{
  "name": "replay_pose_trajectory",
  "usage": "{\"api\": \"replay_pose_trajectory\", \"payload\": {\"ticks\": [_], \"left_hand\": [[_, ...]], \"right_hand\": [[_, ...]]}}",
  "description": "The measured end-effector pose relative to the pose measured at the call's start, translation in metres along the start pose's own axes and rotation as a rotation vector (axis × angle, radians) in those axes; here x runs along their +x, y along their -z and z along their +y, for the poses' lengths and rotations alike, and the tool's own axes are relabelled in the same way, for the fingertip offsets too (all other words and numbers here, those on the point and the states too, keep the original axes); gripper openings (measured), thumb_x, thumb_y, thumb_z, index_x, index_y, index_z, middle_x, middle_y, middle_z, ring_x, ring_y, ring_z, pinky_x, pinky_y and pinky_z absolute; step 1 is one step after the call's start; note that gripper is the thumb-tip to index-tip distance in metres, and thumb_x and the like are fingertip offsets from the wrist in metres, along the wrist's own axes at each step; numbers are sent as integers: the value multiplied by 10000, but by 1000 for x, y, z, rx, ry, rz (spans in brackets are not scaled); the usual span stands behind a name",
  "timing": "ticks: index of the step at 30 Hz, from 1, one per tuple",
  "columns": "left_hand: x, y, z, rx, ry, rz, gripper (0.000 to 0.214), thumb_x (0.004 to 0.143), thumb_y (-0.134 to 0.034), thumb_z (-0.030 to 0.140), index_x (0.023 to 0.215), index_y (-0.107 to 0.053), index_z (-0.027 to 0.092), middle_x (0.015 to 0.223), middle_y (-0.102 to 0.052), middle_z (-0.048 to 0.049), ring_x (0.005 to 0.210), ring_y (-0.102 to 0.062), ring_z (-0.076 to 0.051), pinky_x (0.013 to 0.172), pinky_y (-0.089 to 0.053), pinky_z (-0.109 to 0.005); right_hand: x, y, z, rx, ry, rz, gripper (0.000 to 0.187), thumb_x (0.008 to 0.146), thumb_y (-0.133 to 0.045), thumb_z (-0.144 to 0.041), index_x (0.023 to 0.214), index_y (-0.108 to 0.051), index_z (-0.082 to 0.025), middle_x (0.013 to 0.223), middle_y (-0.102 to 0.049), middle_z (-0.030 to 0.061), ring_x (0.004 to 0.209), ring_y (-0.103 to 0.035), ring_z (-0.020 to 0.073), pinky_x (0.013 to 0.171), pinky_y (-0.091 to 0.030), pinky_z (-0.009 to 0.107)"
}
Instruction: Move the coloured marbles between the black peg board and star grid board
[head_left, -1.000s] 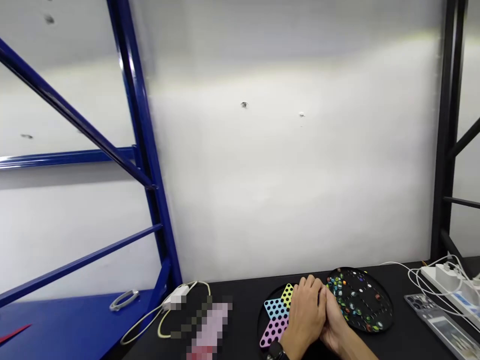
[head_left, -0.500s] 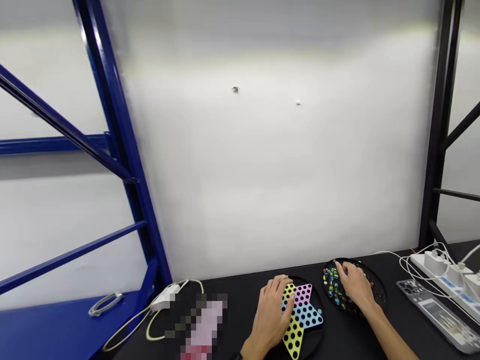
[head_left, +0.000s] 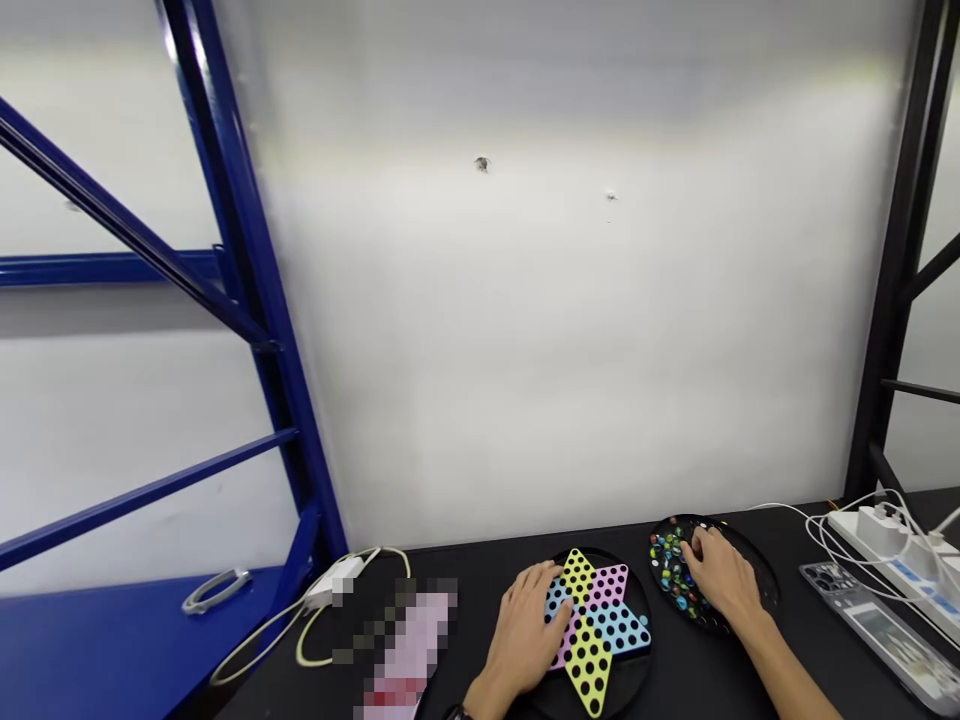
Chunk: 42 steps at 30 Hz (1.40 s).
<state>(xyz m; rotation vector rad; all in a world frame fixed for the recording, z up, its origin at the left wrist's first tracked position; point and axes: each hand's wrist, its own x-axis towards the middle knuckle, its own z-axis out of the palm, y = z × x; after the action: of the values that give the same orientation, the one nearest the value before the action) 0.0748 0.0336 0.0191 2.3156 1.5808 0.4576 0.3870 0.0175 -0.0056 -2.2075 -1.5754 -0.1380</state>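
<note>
**A:** What did we have in front of us, from the biggest thing down?

**B:** We faced a white wall that filled the upper middle of the frame. A blue steel shelving frame stood at the left and a black steel upright at the right. A black table ran along the bottom.

**A:** And where was the game?

**B:** We found a star-shaped Chinese checkers board at lower centre, with yellow, pink and blue points. It lay on a round black tray. Just right of it sat a second round black tray, with glass marbles heaped along its left side.

**A:** What were our hands doing?

**B:** Our left hand lay open and flat, its fingers spread and touching the board's left side. Our right hand curved narrowly over the marble tray, its fingertips among the marbles. We couldn't tell whether it held one.

**A:** What else did we spot?

**B:** At lower right there was a white power strip with tangled cables. At lower left, a white charger lay beside a pixelated patch that we couldn't make out.
</note>
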Motion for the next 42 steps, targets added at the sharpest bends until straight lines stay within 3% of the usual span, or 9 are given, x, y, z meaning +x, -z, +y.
{"api": "replay_pose_trajectory", "payload": {"ticks": [8,21,25,29,33,36,39,42], "left_hand": [[3,-4,-2,12,-5,-7,490,919,-384,433,1356,-509,251,1469,-464,-52,1392,-340,-264,1122,-303,-449],[1,-6,-2,12,-15,3,467,915,-407,404,1347,-513,260,1456,-477,-39,1383,-343,-249,1129,-289,-433],[2,-5,-1,-24,-12,22,461,917,-410,407,1343,-509,264,1444,-486,-45,1364,-374,-249,1106,-328,-423],[1,-5,-9,-111,-59,79,428,922,-432,405,1313,-534,263,1417,-516,-48,1319,-443,-247,1072,-394,-411],[-5,-6,-24,-149,-269,147,412,915,-513,457,1290,-569,296,1408,-536,-41,1308,-471,-269,1101,-394,-448],[-13,-7,-29,-117,-415,90,443,884,-590,465,1302,-566,319,1410,-539,-37,1318,-463,-285,1138,-349,-491],[-17,-8,-27,-92,-412,52,416,893,-583,425,1291,-572,301,1423,-526,-46,1329,-450,-285,1150,-323,-519],[-18,-7,-22,-82,-388,54,379,903,-564,380,1269,-588,287,1403,-545,-50,1318,-464,-276,1138,-348,-512]], "right_hand": [[4,12,-1,204,-125,-64,395,969,-259,-367,979,-626,-223,1072,-676,102,926,-649,234,692,-438,302],[9,4,5,305,-137,-44,450,962,-228,-447,943,-610,-210,1069,-655,106,1041,-590,262,848,-423,363],[2,6,-10,291,-10,-4,412,964,-262,-451,931,-604,-223,1053,-643,85,1045,-562,264,873,-397,392],[-17,14,-43,315,221,-19,353,946,-349,-457,991,-615,-230,1121,-629,83,1078,-548,255,926,-394,402],[-47,22,-81,380,477,-224,482,861,-502,-547,1232,-571,-248,1354,-540,96,1255,-460,284,1082,-306,456],[-64,21,-99,409,622,-410,689,800,-571,-581,1408,-456,-278,1516,-403,71,1380,-335,312,1155,-211,467],[-70,17,-104,427,688,-546,817,795,-566,-610,1501,-328,-275,1580,-299,50,1432,-250,321,1185,-150,463],[-70,16,-103,427,674,-577,819,824,-519,-640,1512,-313,-246,1590,-273,52,1451,-215,306,1199,-122,448]]}}
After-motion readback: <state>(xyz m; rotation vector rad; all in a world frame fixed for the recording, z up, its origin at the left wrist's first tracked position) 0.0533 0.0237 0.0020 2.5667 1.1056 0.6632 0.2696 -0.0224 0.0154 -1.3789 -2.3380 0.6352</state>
